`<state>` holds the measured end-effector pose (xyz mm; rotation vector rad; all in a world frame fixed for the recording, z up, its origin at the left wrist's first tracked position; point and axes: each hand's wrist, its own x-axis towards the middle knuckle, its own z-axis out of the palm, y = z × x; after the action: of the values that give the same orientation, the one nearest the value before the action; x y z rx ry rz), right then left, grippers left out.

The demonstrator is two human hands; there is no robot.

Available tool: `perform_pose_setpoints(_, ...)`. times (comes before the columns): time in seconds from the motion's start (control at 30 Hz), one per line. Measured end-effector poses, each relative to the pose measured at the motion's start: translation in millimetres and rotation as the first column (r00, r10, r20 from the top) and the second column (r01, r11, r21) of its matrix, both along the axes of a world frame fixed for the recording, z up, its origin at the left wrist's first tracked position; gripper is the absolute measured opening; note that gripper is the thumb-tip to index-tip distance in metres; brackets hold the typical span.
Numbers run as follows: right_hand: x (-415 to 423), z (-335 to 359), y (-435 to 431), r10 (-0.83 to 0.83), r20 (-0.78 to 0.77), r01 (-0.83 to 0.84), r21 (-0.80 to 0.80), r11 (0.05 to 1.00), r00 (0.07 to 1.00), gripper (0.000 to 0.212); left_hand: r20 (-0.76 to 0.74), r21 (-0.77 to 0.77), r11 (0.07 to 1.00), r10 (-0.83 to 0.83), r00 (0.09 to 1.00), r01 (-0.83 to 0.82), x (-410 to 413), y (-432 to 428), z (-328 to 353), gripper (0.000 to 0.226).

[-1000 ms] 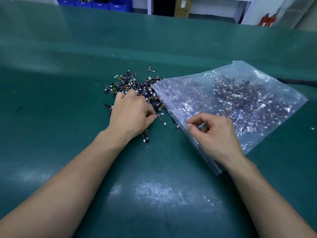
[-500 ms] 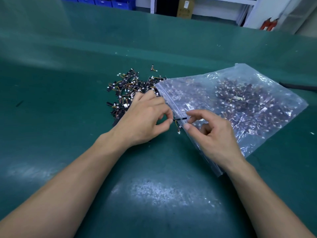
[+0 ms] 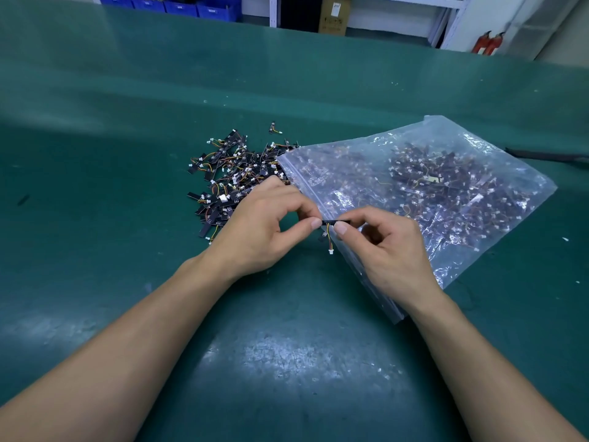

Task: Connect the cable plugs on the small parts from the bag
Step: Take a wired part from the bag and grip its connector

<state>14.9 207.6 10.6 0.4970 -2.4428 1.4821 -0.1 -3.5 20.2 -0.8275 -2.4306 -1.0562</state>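
Note:
A small black strip part is held level between both hands above the table. My left hand pinches its left end, and my right hand pinches its right end. A short yellow and orange cable with a white plug hangs down from the strip. A pile of the same small parts lies on the mat behind my left hand. The clear plastic bag, with many more parts inside, lies to the right under my right hand.
The green mat covers the whole table. A dark flat object lies at the right edge beyond the bag. Blue bins, a cardboard box and red extinguishers stand past the table's far edge.
My left hand has lifted one part out of the pile and brought it to the right. My right hand has come left off the bag and taken hold of the part's other end.

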Motion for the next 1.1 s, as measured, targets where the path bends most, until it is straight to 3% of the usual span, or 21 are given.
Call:
perform_pose_setpoints(0.17, 0.6, 1.9, -0.5, 0.02, 0.005, -0.02, 0.003, 1.0, 1.0, 0.008, 0.004, -0.045, 0.999, -0.017, 1.0, 0.017, 1.0, 1.3, -1.4, 0.008)
perform_pose_setpoints(0.43, 1.8, 2.2, -2.8, 0.02, 0.0, -0.02, -0.013, 1.0, 1.0, 0.014, 0.031, 0.046, 0.999, -0.013, 0.999, 0.011, 4.2, 2.6, -3.4, 0.003)
perform_pose_setpoints(0.83, 0.4, 0.5, -1.4, -0.007, -0.136, 0.009, 0.012, 1.0, 0.991, 0.004, -0.047, 0.065, 0.998, -0.013, 0.999, 0.016, 4.2, 2.8, -2.5, 0.003)
perform_pose_setpoints(1.1, 1.6, -1.5, -1.9, 0.006, -0.11, -0.011, -0.039, 0.999, 0.994, 0.002, -0.134, 0.065, 0.997, 0.044, 0.99, -0.035, 3.4, 1.7, -2.0, 0.002)
